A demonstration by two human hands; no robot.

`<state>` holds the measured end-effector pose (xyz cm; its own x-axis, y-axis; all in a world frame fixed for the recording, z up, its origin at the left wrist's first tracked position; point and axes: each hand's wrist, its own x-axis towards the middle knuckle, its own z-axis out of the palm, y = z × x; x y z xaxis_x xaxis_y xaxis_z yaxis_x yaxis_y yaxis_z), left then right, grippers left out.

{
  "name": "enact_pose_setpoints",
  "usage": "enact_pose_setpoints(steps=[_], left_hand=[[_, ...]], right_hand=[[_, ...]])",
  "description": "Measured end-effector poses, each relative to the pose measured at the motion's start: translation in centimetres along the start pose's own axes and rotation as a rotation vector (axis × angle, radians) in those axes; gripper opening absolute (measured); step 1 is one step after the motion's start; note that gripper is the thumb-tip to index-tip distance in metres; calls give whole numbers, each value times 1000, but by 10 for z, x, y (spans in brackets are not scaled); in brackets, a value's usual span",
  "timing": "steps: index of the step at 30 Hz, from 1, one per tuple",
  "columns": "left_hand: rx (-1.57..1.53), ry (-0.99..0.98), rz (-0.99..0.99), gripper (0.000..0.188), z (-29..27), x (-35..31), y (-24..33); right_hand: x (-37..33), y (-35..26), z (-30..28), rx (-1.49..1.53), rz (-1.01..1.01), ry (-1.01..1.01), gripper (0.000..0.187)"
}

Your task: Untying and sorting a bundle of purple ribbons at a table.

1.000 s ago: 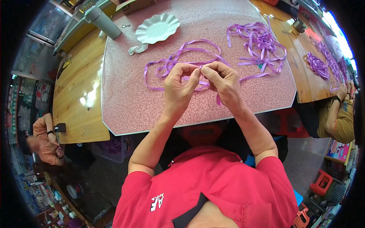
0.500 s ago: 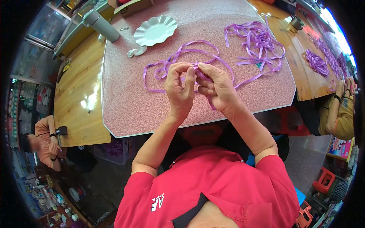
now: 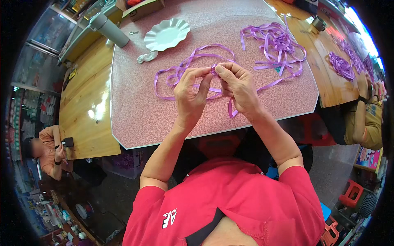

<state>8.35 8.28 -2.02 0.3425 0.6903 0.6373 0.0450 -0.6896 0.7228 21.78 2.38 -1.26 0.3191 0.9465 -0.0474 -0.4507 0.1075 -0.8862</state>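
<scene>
Above the near half of the pink speckled tabletop (image 3: 139, 123), my two hands meet at the fingertips over a purple ribbon (image 3: 231, 108). My left hand (image 3: 192, 92) pinches the ribbon between thumb and forefinger. Beside it my right hand (image 3: 239, 87) pinches the same spot, its other fingers curled. A short end of ribbon dangles below the right hand. Loose loops of the ribbon lie on the table behind and left of my hands, and a strand runs right to a tangled ribbon heap (image 3: 279, 39). The exact fold between the fingertips is mostly covered.
A white scalloped plate (image 3: 167, 35), a small clear wrapper (image 3: 147, 57) and a grey tumbler (image 3: 110, 30) stand toward the back left. Ribbon bundles (image 3: 341, 67) lie on the right wooden table. Co-workers sit at left (image 3: 49, 149) and right (image 3: 363, 123). Red stools (image 3: 351, 193) stand lower right.
My left hand has shifted slightly left and down, its fingers straighter. My right hand has turned and bent its fingers over the ribbon. The dangling end now hangs as an open loop.
</scene>
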Motion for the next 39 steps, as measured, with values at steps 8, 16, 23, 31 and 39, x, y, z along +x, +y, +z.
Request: enact_pose_setpoints(steps=[8,16,23,31,39], left_hand=[[313,-23,264,13,-7,7,-8],[-379,-89,-335,12,-34,11,-12],[-338,-306,-428,12,-39,17,0],[-249,-413,-449,13,-60,20,8],[-59,-339,-24,25,-55,24,14]], right_hand=[[0,-9,-4,-111,64,-16,17],[13,-42,-46,-1136,-562,94,15],[7,-12,-2,-635,-466,-278,21],[-4,-9,8,-475,-210,-270,18],[-5,-12,5,-676,-353,-207,11]])
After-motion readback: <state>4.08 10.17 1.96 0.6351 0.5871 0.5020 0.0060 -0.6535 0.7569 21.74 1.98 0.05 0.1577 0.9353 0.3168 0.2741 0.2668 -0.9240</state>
